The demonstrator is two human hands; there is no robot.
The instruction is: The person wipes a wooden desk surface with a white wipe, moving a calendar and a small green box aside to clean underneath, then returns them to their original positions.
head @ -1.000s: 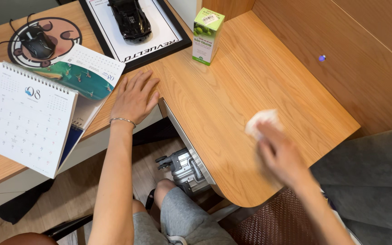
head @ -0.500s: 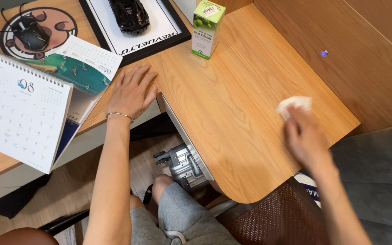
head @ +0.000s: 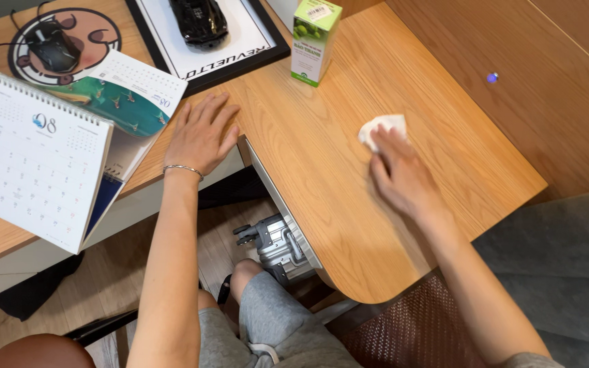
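The right hand [head: 400, 174], pressing a white tissue [head: 382, 128] flat, has slid leftward across the counter [head: 322, 170], while the open left hand [head: 200, 136] stays put.

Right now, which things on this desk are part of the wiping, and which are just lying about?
In use:
right hand pressing a white tissue
wooden desktop under it
left hand flat on the desk

Lying about:
green carton
desk calendar
black mouse
framed model car
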